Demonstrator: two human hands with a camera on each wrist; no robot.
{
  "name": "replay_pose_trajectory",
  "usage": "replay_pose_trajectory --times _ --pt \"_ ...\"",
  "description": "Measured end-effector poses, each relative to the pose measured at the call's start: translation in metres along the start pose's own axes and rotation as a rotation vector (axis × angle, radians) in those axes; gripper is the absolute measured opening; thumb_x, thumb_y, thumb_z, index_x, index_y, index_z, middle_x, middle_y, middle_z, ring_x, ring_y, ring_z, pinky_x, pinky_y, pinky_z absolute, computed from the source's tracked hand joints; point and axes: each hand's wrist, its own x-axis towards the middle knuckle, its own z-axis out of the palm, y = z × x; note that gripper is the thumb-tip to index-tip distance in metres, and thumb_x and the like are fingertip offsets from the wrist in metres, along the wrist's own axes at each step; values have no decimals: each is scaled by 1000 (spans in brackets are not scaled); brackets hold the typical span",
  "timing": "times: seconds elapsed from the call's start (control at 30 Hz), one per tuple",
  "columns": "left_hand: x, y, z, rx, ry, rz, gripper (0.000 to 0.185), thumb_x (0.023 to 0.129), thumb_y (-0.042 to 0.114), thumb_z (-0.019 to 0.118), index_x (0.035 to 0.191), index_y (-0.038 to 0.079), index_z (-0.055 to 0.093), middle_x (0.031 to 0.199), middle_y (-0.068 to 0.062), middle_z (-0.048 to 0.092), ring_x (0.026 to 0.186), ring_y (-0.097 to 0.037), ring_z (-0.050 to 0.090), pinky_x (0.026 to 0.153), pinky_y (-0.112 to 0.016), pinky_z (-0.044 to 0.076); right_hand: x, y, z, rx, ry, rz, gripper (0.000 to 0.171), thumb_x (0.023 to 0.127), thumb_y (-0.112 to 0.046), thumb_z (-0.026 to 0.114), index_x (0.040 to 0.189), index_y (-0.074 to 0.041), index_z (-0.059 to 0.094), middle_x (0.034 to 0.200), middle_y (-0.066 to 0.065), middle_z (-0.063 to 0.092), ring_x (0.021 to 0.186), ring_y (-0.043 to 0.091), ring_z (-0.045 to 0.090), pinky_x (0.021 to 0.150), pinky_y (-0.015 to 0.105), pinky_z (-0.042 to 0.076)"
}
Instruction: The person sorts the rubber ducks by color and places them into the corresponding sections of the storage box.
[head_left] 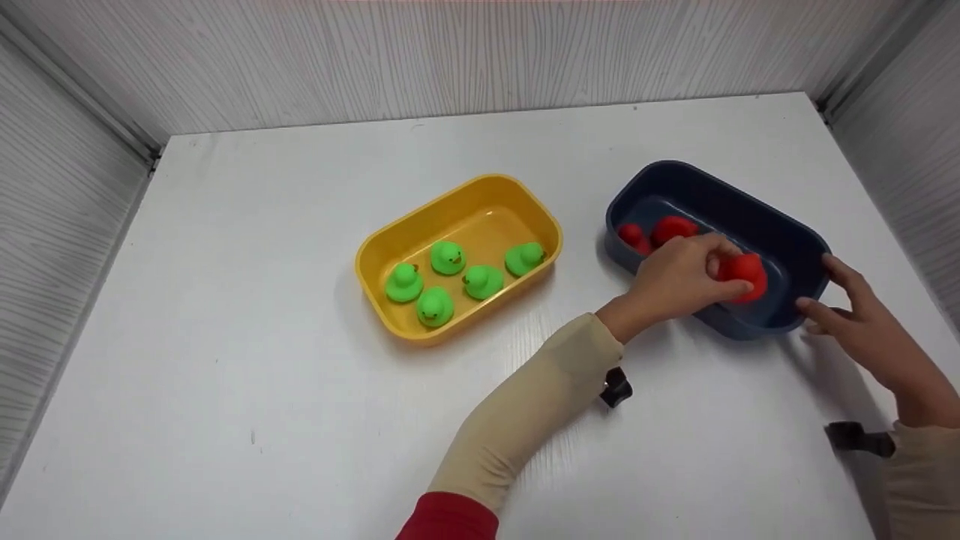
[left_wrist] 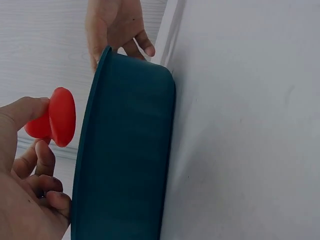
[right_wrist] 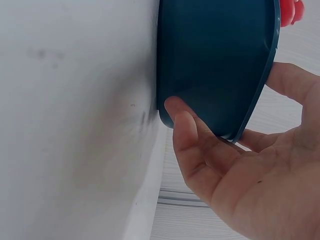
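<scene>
- While the left hand [head_left: 675, 279] pinches a small red rubber duck [head_left: 745, 274] between thumb and fingertips, the toy hangs just above the near end of the dark blue oval plastic tub [head_left: 780, 217]; in the left wrist view the same duck [left_wrist: 59, 118] sits at the tub's rim [left_wrist: 95, 115], held only by its narrow end.
- Right hand [head_left: 862, 319] lies against the tub's right end, fingers straight and apart, touching the outer wall; nothing is clasped in it. Right wrist view shows the thumb [right_wrist: 182, 125] pressed to the wall [right_wrist: 215, 65].
- Risk, judged: the pinch is shallow, so the soft, rounded duck could squirt out and drop outside the rim, rolling on the smooth top.
- Risk, judged: the tub looks light; a knock from the left wrist or a push from the right hand may skid it towards the table's right edge.
- Two more red ducks [head_left: 660, 231] lie at the tub's far end; a dropped toy could bounce off them.
- Yellow rectangular plastic tub [head_left: 390, 247] holds five green rubber ducks [head_left: 448, 257], well apart to the left.
- Surface: white matt tabletop [head_left: 262, 360] with faint marks, boxed in by pale grey grooved wall panels [head_left: 450, 60] on three sides.
</scene>
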Motion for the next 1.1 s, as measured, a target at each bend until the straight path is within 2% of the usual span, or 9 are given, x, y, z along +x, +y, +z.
replay_pose_trajectory --times 0.1,0.3,0.37,0.7,1.1 --pt "5 4 8 93 15 -15 37 84 50 70 117 34 64 85 17 60 80 3 51 65 -13 41 -1 0 1 0 -4 -2 79 101 -30 47 155 -12 -8 157 30 -9 88 -23 39 72 1 40" --pt "8 11 22 362 52 -62 37 83 58 66 116 40 63 107 24 63 94 -1 49 82 -20 38 -2 -4 1 -8 -6 -3 79 102 -31 46 155 -12 -9 157 29 -10 88 -23 39 72 1 40" --pt "9 13 25 400 46 -91 36 82 58 66 114 42 63 109 25 62 95 -2 47 83 -21 36 -2 -5 1 0 -9 -7 79 102 -30 46 155 -11 -9 157 30 -10 88 -23 40 72 1 40" --pt "11 14 32 440 31 -142 34 79 58 70 110 45 65 106 23 60 94 -3 45 84 -24 34 -2 -4 -1 26 -16 4 79 102 -31 46 155 -15 -10 157 28 -12 88 -23 44 72 2 39" --pt "11 15 32 454 19 -122 38 79 61 69 114 49 64 109 25 60 95 -3 45 84 -24 32 -1 -5 0 28 -3 -4 78 102 -26 46 154 -9 -9 156 32 -11 88 -24 41 72 3 42"
